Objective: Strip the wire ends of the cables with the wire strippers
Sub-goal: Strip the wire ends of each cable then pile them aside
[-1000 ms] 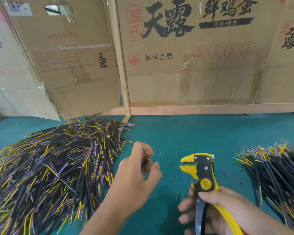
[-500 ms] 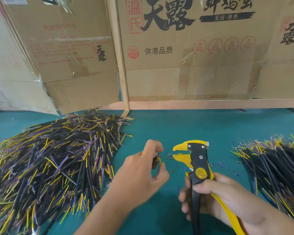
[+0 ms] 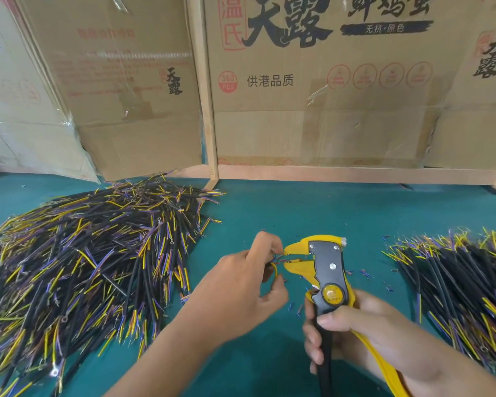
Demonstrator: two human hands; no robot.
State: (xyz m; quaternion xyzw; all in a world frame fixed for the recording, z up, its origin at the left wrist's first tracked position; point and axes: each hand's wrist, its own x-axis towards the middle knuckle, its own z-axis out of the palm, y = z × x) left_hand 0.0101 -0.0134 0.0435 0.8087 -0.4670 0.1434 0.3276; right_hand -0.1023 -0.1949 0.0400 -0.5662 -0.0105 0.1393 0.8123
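- right hand wraps the wire strippers handles, beak aimed left at the other hand
- left hand pinches a cable's wire ends, tips just at the mouth of the parted jaws; wire axis runs left-right, in line with the slot
- judgement: short feed to the right, then squeeze
- cable piles lie beyond, well apart on both sides

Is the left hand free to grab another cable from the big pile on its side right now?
Probably not yet: the left hand pinches a cable at the wire strippers. The pile lies close beside it, nothing between.
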